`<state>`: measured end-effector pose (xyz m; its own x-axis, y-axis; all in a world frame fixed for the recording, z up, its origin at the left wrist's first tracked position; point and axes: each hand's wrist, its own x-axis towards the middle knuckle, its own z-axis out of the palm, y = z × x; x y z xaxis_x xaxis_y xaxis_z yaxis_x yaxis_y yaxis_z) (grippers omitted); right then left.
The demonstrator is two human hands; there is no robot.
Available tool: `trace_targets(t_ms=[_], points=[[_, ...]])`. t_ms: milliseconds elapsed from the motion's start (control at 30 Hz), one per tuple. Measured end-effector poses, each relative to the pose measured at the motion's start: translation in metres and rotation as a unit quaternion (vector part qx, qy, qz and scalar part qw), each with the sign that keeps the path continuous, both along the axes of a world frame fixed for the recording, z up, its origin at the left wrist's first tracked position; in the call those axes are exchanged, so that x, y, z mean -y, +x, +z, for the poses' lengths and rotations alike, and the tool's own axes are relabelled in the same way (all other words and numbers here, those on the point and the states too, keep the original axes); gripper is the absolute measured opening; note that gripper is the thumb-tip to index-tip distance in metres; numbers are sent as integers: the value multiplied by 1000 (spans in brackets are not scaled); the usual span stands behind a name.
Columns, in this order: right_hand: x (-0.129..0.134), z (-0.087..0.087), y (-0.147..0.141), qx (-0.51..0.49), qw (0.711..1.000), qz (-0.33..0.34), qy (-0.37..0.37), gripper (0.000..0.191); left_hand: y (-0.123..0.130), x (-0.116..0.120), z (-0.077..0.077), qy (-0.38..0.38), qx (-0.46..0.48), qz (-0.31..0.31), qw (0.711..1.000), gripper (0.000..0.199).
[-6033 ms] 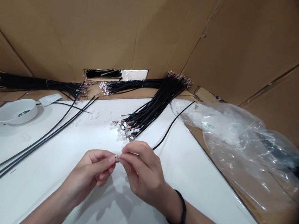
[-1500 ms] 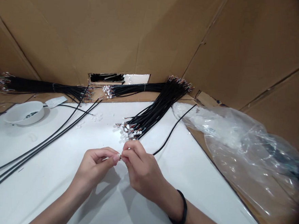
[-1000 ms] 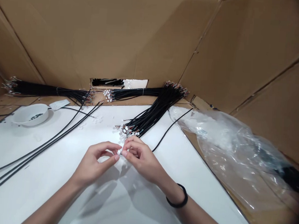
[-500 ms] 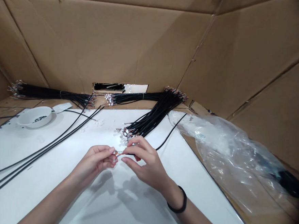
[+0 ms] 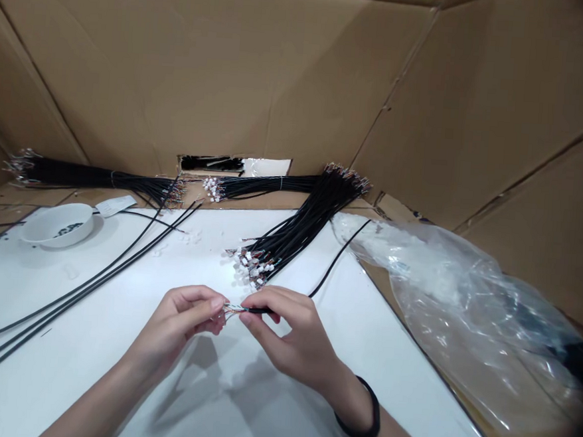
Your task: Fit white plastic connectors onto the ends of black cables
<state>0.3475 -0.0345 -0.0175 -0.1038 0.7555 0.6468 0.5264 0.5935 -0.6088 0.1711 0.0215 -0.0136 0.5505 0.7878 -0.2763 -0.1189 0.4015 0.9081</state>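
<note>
Between my two hands is a black cable with thin coloured wires fanning out of its end. My right hand pinches the black sheath close to where the wires come out. The rest of that cable runs up to the right from behind the hand. At the left, thumb and fingers of my left hand are closed on the wire ends, whose tips are hidden. Just beyond my hands lies a large bundle of black cables with white connectors at its near end.
A white bowl with small dark pieces stands at the left, a paper tag beside it. Loose cables cross the white table. More bundles lie along the cardboard wall. Clear plastic bags cover the right edge.
My right hand's raised fingers have come down, and its grip is now on the black sheath. More of the coloured wires shows between my hands. The view has shifted slightly.
</note>
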Motion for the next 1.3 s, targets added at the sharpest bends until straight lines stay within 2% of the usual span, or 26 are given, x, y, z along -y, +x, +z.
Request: trace_targets(t_ms=[267, 500, 700, 1067, 1300], points=[[4, 0, 0, -6, 1000, -3, -17, 14, 0, -1, 0, 2, -9, 6, 1000, 23], [4, 0, -1, -9, 1000, -9, -18, 14, -2, -2, -3, -9, 18, 0, 1000, 18], [4, 3, 0, -27, 999, -5, -31, 13, -5, -5, -6, 23, 43, -37, 998, 27], [4, 5, -1, -42, 997, 8, -68, 3, -2, -2, -3, 12, 26, -25, 999, 17], [5, 10, 0, -59, 993, 28, -97, 9, -1, 0, 0, 15, 1, -22, 1000, 14]])
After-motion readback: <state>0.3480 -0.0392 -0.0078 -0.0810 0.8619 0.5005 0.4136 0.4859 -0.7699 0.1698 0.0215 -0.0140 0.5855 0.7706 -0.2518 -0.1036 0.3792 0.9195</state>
